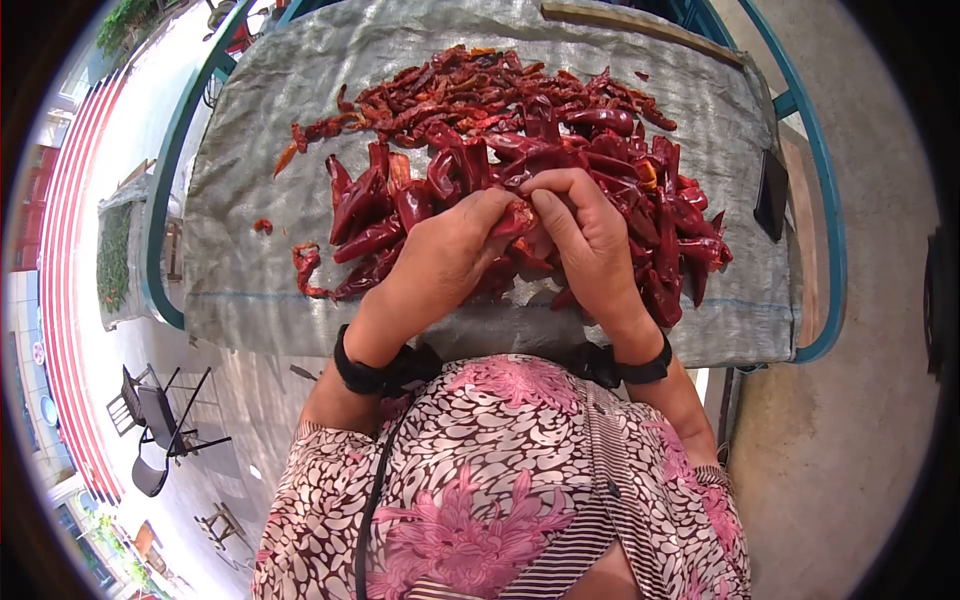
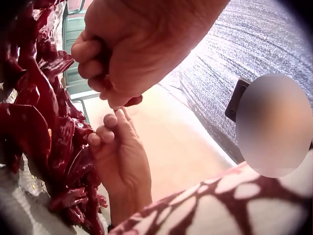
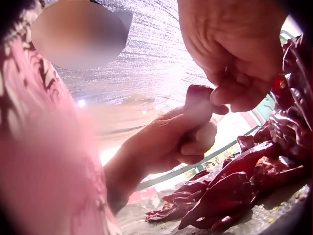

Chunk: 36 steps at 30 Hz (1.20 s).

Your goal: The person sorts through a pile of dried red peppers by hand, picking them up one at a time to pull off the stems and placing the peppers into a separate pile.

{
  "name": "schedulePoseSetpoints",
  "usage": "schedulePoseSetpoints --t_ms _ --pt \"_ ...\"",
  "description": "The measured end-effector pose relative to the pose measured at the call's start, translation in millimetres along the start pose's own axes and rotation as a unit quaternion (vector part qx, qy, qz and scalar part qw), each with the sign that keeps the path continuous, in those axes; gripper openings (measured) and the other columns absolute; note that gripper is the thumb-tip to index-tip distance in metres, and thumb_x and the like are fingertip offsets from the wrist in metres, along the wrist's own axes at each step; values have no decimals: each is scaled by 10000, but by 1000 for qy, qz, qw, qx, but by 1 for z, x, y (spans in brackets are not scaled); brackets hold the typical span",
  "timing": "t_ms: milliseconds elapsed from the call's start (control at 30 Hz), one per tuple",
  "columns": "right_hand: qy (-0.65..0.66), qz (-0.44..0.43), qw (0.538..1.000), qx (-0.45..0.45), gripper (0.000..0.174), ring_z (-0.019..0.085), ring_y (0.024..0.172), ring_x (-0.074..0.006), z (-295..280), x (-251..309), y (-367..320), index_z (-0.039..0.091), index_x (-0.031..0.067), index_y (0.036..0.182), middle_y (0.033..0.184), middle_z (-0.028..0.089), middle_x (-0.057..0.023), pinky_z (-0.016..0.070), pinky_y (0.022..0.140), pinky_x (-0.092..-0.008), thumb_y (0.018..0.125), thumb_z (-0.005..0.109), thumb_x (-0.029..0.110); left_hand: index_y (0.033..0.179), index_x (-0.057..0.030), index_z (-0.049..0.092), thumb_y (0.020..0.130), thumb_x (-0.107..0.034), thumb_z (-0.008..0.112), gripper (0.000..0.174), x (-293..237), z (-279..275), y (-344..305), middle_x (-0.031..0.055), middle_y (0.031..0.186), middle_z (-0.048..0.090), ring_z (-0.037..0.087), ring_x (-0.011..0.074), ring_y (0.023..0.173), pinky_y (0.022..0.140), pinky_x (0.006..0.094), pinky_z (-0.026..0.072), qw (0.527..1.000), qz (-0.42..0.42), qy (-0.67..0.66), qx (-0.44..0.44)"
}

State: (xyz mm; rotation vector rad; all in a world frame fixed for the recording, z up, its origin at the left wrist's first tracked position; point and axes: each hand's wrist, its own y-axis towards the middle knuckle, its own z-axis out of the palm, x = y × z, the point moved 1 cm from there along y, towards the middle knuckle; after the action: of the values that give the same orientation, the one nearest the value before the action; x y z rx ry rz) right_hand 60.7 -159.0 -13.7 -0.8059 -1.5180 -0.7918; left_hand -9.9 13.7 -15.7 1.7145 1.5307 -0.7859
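Note:
In the head view my left hand [image 1: 450,245] grips a short red chili pepper [image 1: 518,218], its broken, paler end facing up between both hands. My right hand [image 1: 590,235] meets it there, thumb and index finger curled to pinch at that end. The right wrist view shows the chili's rounded red end standing out of the left fist [image 3: 181,132], with the right fingertips [image 3: 222,100] right at it. From the left wrist, a bit of dark red shows under the left hand [image 2: 132,54]. Glossy whole red chilies [image 1: 370,200] lie heaped just beyond the hands.
A grey woven sheet [image 1: 250,200] covers the table, which has a blue-green metal frame [image 1: 825,240]. Behind the glossy heap lie smaller, wrinkled dried chilies [image 1: 440,90]. A dark flat object [image 1: 771,195] rests at the right edge, and a wooden strip [image 1: 640,30] along the far edge.

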Motion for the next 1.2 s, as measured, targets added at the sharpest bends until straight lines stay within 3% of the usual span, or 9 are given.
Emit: schedulePoseSetpoints --t_ms 100,233,333,467,567,933,1000,1133,1200 --pt "33 19 998 -39 221 647 714 -126 -7 -1 -3 631 55 1174 854 681 -38 524 641 -285 1003 675 189 1393 -69 524 915 -115 704 513 -8 -9 -2 182 1210 610 587 371 1181 946 435 486 998 -59 -32 -15" --pt "-335 -198 917 89 273 704 752 -301 -3 -14 -13 637 86 1172 1035 665 -85 571 640 -379 902 674 70 1455 -60 472 857 -135 769 672 19 -16 5 225 1243 558 521 417 1185 1014 457 432 977 16 143 -157" --pt "-400 -199 887 119 277 712 760 -304 9 -22 -22 647 98 1143 1012 641 -79 574 607 -406 870 667 51 1436 -76 504 829 -99 777 666 10 -14 2 199 1246 563 490 389 1218 1041 448 401 940 53 260 -213" --pt "-433 -167 873 150 299 718 840 -308 8 -34 -20 663 97 1122 1023 669 -92 596 670 -400 835 683 14 1349 -57 591 879 -77 727 490 9 -16 1 153 1187 623 571 319 1117 976 407 459 987 34 112 -110" --pt "-316 -193 924 96 204 704 796 -325 0 -21 -18 657 90 1064 975 653 -96 572 662 -423 867 670 41 1309 -45 631 957 -109 683 362 7 -15 -2 99 1098 675 650 200 1003 878 335 520 998 13 44 -38" --pt "32 -3 999 -33 207 672 774 -142 -11 -6 -16 650 23 1120 951 692 -106 545 719 -291 914 660 5 1237 -21 632 997 -169 649 283 3 -7 -2 159 1017 686 686 289 879 778 387 530 998 -17 56 17" --pt "-67 -15 998 -12 198 692 769 -172 -17 -7 -17 643 37 1109 942 691 -104 557 693 -306 914 664 13 1177 -65 651 973 -199 657 245 6 -11 0 188 946 655 645 377 912 769 452 511 998 -43 22 -32" --pt "-365 -213 905 43 194 717 765 -276 -11 -20 -24 617 76 1086 930 673 -101 570 626 -377 903 666 39 1210 -22 647 958 -202 674 310 7 -20 2 171 980 647 657 313 853 762 400 513 983 -129 -15 -128" --pt "-416 -183 888 76 231 696 759 -343 -4 -26 -29 591 99 1099 995 640 -93 561 599 -434 881 655 53 1255 -2 632 951 -159 686 346 8 -17 3 146 1058 623 645 237 792 726 353 514 975 -53 55 -210"
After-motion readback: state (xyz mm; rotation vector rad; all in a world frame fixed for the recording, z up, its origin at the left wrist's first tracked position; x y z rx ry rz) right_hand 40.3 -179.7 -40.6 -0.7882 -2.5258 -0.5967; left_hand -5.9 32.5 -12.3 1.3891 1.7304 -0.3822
